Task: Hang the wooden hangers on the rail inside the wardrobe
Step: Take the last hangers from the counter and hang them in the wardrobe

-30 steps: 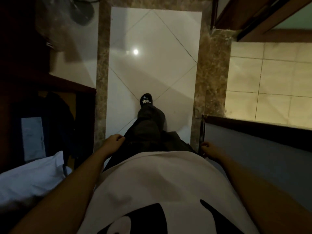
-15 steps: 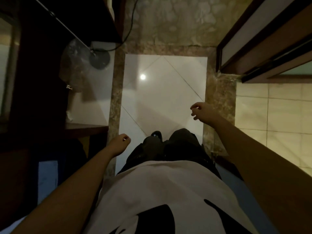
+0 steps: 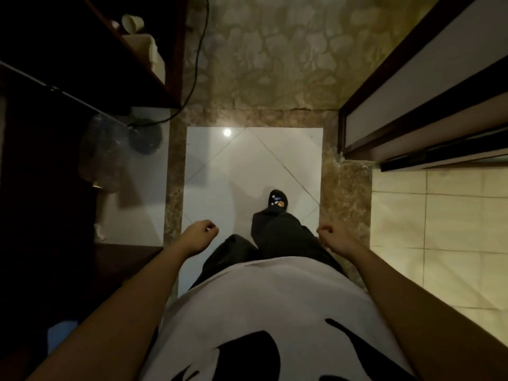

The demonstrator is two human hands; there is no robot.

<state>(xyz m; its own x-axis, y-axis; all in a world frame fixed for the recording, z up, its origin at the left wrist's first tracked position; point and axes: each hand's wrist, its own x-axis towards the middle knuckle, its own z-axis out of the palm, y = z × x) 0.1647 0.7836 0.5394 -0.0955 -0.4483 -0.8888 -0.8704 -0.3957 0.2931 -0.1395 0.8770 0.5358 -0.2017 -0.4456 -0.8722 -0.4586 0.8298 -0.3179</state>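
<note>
Hangers are nowhere in this view, nor is a wardrobe rail, so which way they point and how their long axis lies cannot be told. Nearest, a pale shirt with a black print fills the bottom, with both bare forearms reaching forward past it. The left hand is loosely curled, fingers drawn in on nothing, and the right hand is curled the same way and also empty; they hang low at either side of the dark trousers, which I read as the carriage of someone walking, not reaching. One black shoe is set forward on the white floor tile, which suits a stride. Farther off, a dark shelf unit stands at the left with a cable trailing down, and a dark-framed door at the right.
</note>
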